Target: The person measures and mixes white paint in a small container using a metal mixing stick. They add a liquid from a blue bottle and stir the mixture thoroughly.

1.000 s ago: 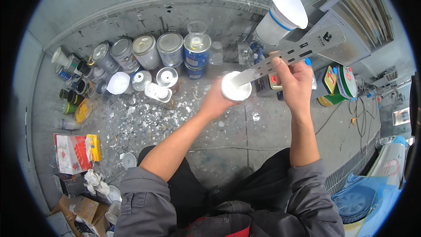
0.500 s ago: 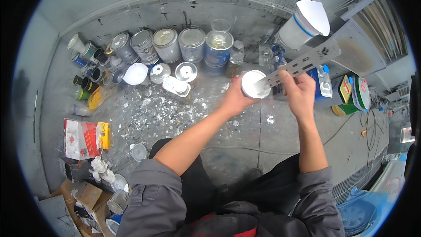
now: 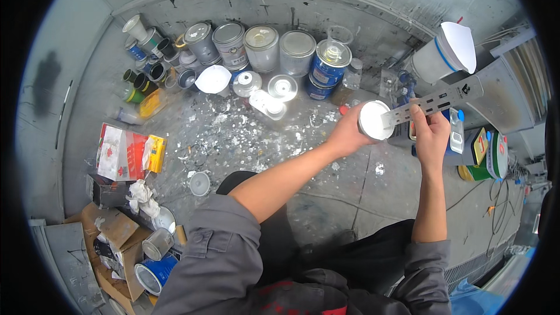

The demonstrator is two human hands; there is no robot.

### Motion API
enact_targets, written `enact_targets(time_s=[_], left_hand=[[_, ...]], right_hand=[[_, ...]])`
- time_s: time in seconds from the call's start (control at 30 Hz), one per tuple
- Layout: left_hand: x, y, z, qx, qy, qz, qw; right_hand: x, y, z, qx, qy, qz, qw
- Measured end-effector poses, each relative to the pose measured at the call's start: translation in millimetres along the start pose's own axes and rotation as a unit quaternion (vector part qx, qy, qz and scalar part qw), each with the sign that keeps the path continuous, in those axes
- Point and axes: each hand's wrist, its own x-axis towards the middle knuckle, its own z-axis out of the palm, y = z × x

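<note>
My left hand (image 3: 346, 132) is wrapped round a cup of white paint (image 3: 376, 121), its open top facing up. My right hand (image 3: 431, 130) grips a long flat slotted mixing stick (image 3: 441, 100), with the thumb on top. The stick slants down to the left, and its lower end dips into the white paint. Below the right hand stand a blue container (image 3: 456, 131) and a yellow-and-black can (image 3: 478, 147). Close behind the cup is a clear bottle (image 3: 352, 76) on the floor.
Paint cans (image 3: 262, 49) line the back wall, a blue can (image 3: 330, 65) among them. A white-lined strainer (image 3: 447, 52) stands at the back right. At the left are a red-and-white box (image 3: 119, 154) and a cardboard box (image 3: 116, 245). A hose (image 3: 497, 198) lies at the right.
The scene has shifted rightward in view. My hands still hold the cup and the mixing stick, and the stick lies at a flatter slant than before.
</note>
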Motion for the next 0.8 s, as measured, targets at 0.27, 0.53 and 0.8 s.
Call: enact_targets(time_s=[0.27, 0.53, 0.8], left_hand=[[4, -10, 0, 0.034, 0.0, 0.02, 0.999], [0, -7, 0, 0.095, 0.007, 0.042, 0.995], [0, 1, 0, 0.017, 0.01, 0.003, 1.0]], right_hand=[[0, -14, -2, 0.061, -0.013, 0.02, 0.998], [13, -29, -16, 0.064, 0.005, -0.005, 0.998], [-3, -5, 3, 0.036, -0.016, 0.005, 0.999]])
